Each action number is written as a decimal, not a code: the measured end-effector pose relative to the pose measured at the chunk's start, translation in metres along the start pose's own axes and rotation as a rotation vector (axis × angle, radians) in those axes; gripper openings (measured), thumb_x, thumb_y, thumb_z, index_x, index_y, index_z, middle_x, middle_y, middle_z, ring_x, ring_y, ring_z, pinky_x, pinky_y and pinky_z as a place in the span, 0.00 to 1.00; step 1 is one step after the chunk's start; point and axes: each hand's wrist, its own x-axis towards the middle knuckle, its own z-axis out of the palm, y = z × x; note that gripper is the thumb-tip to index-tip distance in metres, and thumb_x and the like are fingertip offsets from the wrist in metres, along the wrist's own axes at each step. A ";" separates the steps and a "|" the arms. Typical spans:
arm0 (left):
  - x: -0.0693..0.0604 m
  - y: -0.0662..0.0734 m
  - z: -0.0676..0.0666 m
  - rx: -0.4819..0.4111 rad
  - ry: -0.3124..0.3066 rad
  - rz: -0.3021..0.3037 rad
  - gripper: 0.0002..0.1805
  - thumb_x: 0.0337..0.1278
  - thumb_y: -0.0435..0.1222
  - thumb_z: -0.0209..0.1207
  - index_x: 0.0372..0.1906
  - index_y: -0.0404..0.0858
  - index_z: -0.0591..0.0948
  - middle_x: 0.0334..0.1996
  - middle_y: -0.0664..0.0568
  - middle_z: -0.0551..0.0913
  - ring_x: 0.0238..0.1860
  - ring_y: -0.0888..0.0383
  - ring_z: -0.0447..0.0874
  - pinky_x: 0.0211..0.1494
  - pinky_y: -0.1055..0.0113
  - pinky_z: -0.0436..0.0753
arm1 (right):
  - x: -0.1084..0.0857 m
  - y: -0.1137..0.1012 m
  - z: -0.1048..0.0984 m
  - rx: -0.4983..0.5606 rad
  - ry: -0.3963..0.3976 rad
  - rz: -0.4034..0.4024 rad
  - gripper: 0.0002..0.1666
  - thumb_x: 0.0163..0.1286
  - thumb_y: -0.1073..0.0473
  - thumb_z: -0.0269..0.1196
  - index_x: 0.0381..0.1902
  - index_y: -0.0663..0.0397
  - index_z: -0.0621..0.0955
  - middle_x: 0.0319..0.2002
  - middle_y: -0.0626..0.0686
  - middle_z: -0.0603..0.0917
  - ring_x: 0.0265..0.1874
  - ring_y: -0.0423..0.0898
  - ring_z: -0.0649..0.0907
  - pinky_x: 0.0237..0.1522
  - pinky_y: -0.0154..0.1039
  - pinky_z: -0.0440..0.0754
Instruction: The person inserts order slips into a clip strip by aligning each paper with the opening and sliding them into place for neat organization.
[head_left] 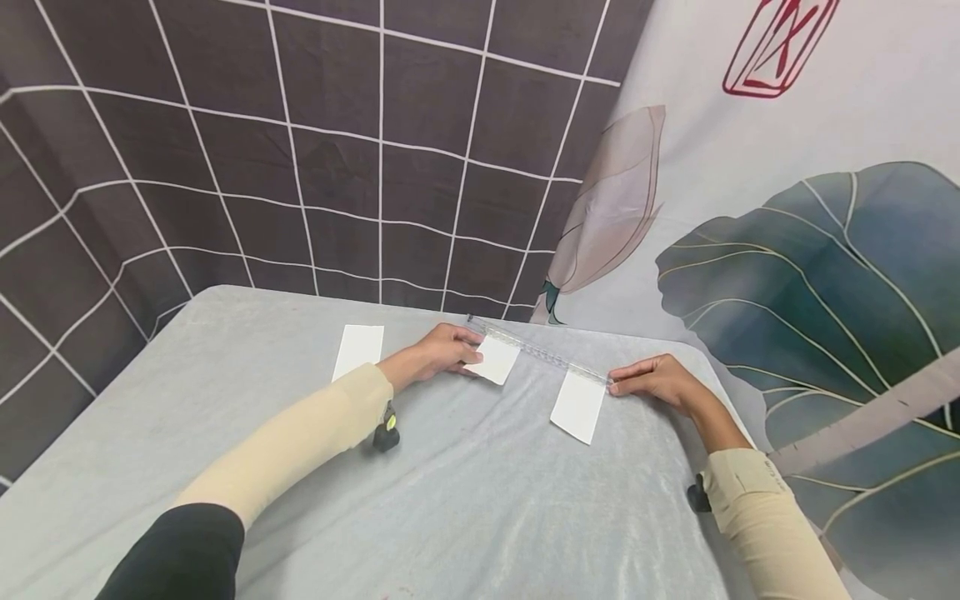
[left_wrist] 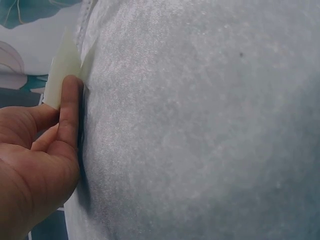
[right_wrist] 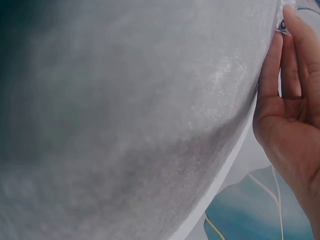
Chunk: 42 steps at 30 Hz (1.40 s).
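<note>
Your left hand pinches the middle white card between thumb and fingers, near one end of the clear ruler; your right hand pinches the ruler's other end. The ruler slants across the worktop's far part, along the upper edges of the middle and right cards. The left card lies apart, partly behind your sleeve.

Both arms reach forward, fingers pinching
</note>
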 end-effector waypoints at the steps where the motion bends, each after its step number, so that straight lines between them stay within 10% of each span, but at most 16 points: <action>1: -0.001 0.000 0.000 0.000 -0.002 0.002 0.29 0.73 0.20 0.64 0.76 0.23 0.77 0.66 0.25 0.85 0.60 0.42 0.93 0.63 0.56 0.96 | 0.000 0.000 0.000 0.002 0.002 0.005 0.25 0.60 0.46 0.88 0.54 0.45 0.97 0.53 0.42 0.97 0.55 0.32 0.88 0.60 0.34 0.83; 31: 0.002 -0.001 0.006 0.024 0.013 0.002 0.28 0.71 0.21 0.67 0.74 0.26 0.80 0.63 0.30 0.88 0.51 0.53 0.90 0.65 0.58 0.95 | 0.002 0.004 0.002 0.016 -0.010 -0.017 0.26 0.65 0.49 0.86 0.58 0.50 0.95 0.54 0.42 0.97 0.49 0.27 0.87 0.53 0.25 0.85; 42: 0.004 -0.001 0.008 0.054 0.009 -0.003 0.29 0.71 0.24 0.69 0.74 0.28 0.81 0.64 0.32 0.89 0.49 0.56 0.91 0.63 0.60 0.96 | 0.003 0.005 0.002 0.004 0.002 -0.002 0.27 0.63 0.47 0.87 0.57 0.47 0.95 0.54 0.42 0.97 0.53 0.30 0.88 0.65 0.41 0.86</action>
